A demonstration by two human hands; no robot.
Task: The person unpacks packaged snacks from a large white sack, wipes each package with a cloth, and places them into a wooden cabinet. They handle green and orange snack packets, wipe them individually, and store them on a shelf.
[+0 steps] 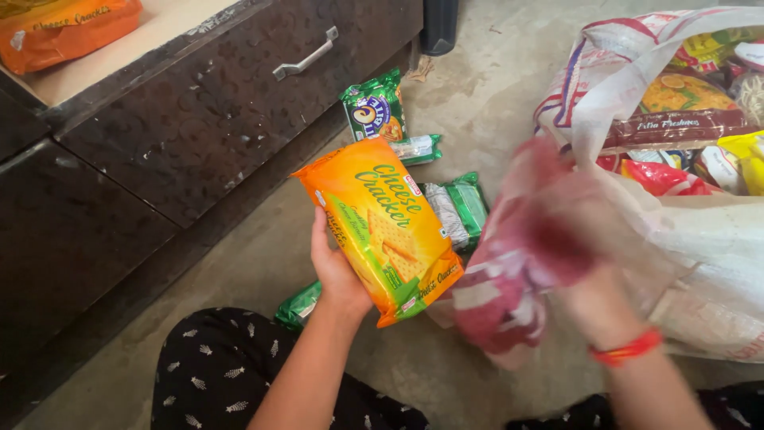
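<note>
Above the concrete floor (477, 95), the left hand (338, 271) is closed around an orange cracker packet (380, 227) from behind; its long axis tilts, top end toward the dark drawer (215, 103). Right hand (573, 255), blurred, grips a red-and-white packet (501, 295) beside the white sack (700, 263). Green packets (374, 107) lie beyond.

Head view, steeply downward (close)
</note>
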